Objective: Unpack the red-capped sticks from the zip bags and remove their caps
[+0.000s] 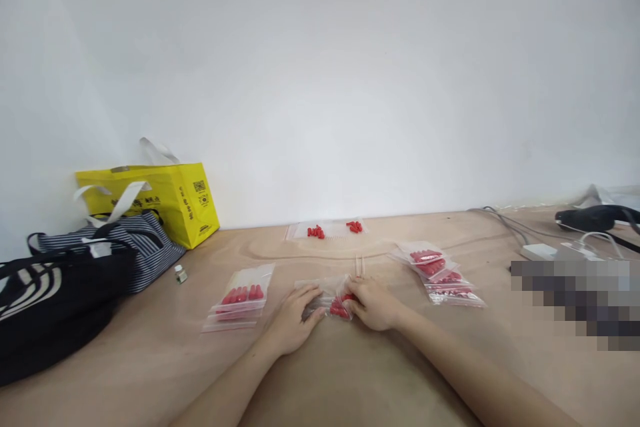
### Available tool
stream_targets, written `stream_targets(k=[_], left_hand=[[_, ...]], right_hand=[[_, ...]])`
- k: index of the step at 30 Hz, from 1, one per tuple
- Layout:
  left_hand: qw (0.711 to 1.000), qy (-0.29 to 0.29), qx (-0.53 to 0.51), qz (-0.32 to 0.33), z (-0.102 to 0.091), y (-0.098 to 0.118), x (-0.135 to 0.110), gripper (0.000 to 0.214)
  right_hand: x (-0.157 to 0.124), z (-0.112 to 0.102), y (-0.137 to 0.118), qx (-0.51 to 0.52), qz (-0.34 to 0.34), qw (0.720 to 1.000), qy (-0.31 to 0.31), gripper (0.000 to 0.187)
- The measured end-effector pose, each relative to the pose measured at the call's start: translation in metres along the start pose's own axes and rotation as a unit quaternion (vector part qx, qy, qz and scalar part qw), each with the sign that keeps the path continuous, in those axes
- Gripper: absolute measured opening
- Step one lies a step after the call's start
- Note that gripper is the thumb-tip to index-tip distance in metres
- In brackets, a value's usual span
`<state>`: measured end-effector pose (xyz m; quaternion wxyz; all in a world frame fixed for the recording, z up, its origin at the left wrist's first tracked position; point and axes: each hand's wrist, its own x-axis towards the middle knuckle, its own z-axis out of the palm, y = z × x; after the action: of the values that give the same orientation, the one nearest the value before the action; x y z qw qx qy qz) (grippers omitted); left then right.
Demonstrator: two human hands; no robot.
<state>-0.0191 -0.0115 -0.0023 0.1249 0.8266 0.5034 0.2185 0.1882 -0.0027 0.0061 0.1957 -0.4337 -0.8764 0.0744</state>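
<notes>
A clear zip-lock bag (327, 287) with small red pieces (339, 309) in its right part lies flat on the table between my hands. My left hand (293, 321) rests on the bag's left side, fingers stretched forward and thumb apart. At the other end, the fingers of my right hand (373, 303) are bent and closed on the bag's right edge, over some red pieces. Just beyond that hand, two thin pale prongs (360, 263) stick out; what they belong to is hidden.
Filled zip-lock bags lie in a left pile (243, 293) and a right pile (430, 265). Near the wall, red pieces (316, 232) rest on flat plastic (335, 230). A small bottle (181, 273), yellow bag (195, 207) and black bag (65, 307) are left; cables and a white adapter (539, 252) right.
</notes>
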Motion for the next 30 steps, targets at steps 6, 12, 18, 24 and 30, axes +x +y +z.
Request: stream_targets(k=[6, 12, 18, 24, 30], left_hand=[[1.0, 0.022, 0.0, -0.022, -0.002, -0.001, 0.001, 0.038], [0.998, 0.034, 0.03, -0.053, -0.004, -0.004, 0.002, 0.035], [0.997, 0.023, 0.055, -0.054, -0.006, -0.001, 0.002, 0.039], [0.997, 0.017, 0.057, -0.055, -0.007, 0.002, 0.003, 0.038], [0.997, 0.023, 0.056, -0.053, -0.005, 0.0, 0.003, 0.039]], right_hand=[[-0.004, 0.0, 0.007, -0.049, 0.043, 0.997, 0.045, 0.013], [-0.022, -0.005, 0.048, 0.017, 0.101, 0.982, 0.157, 0.018], [-0.035, 0.002, 0.073, 0.086, 0.223, 0.932, 0.272, 0.024], [-0.029, 0.008, 0.056, -0.003, 0.272, 0.924, 0.268, 0.026], [-0.02, 0.01, 0.038, -0.074, 0.271, 0.935, 0.218, 0.023]])
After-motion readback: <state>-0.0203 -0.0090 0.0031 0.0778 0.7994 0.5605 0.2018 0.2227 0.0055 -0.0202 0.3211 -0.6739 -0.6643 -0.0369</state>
